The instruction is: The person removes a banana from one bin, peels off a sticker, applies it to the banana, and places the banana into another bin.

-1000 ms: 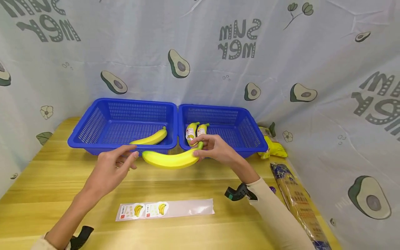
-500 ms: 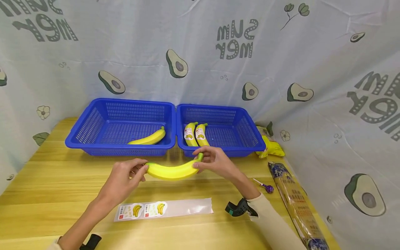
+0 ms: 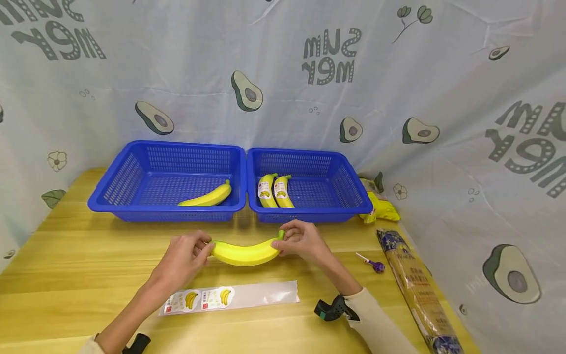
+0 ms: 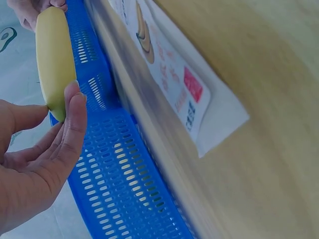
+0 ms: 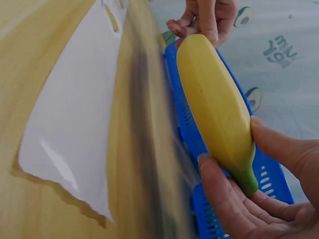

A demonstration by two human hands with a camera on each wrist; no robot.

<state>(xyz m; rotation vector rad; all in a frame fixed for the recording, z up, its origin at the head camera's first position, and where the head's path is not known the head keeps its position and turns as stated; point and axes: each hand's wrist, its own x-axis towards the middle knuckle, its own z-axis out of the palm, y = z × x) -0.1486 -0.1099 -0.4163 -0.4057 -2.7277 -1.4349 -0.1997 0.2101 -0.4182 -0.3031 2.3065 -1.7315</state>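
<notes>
A yellow banana (image 3: 245, 254) with green ends is held level between my two hands, over the table in front of the baskets. My left hand (image 3: 183, 260) pinches its blunt tip between thumb and fingers, as the left wrist view shows close up. At the stem end, my right hand (image 3: 305, 241) grips it with thumb and fingertips; the green stem (image 5: 246, 179) lies among those fingers in the right wrist view. No label shows on this banana's visible sides. Below it on the table lies a sticker strip (image 3: 265, 294) with two banana labels at its left end, partly near my left wrist.
The left blue basket (image 3: 168, 215) holds one banana (image 3: 208, 196). In the right blue basket (image 3: 309, 216) are two labelled bananas (image 3: 283, 192). A lollipop (image 3: 377, 266), a long noodle-like packet (image 3: 415, 290) and a yellow packet (image 3: 383, 209) lie along the right side, by the curtain (image 3: 451, 196).
My left hand has closed on the banana's tip, having been apart from it a second ago. Both hands and the banana have moved down, away from the baskets toward the sticker strip.
</notes>
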